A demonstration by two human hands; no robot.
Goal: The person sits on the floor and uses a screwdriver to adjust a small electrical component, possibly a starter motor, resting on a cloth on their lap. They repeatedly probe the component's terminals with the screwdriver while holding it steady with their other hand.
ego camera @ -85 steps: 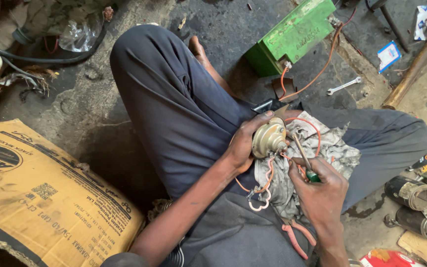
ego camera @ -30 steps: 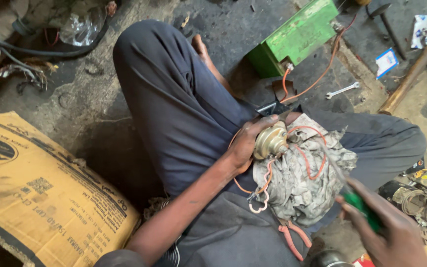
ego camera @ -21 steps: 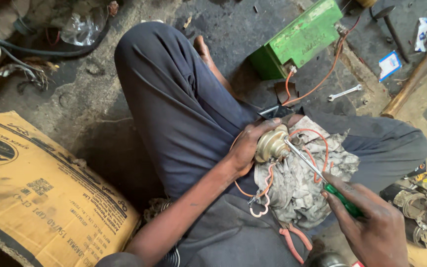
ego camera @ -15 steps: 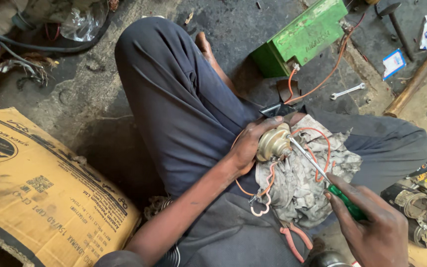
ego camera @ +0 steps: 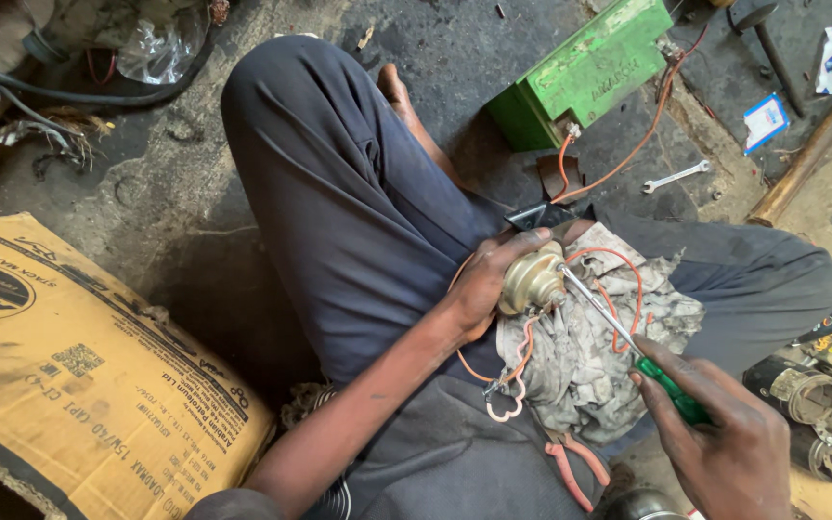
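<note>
My left hand (ego camera: 488,284) grips a small round brass-coloured metal part (ego camera: 532,279) with orange wires (ego camera: 618,294) trailing from it, held over a dirty grey rag (ego camera: 589,361) on my lap. My right hand (ego camera: 724,448) holds a green-handled screwdriver (ego camera: 671,390); its metal shaft slants up to the left and the tip touches the round part. A white-tipped connector (ego camera: 503,404) hangs from the wires below my left wrist. I sit cross-legged in dark trousers.
A green box-shaped battery (ego camera: 589,72) with orange leads sits on the floor ahead. A small spanner (ego camera: 676,176) and a wooden handle (ego camera: 811,144) lie to the right. Red-handled pliers (ego camera: 570,467) rest on my lap. A cardboard box (ego camera: 79,366) is left; motor parts (ego camera: 820,404) right.
My right hand went away to the lower right, came back with the green screwdriver and set its tip against the round part. My left hand kept holding the part.
</note>
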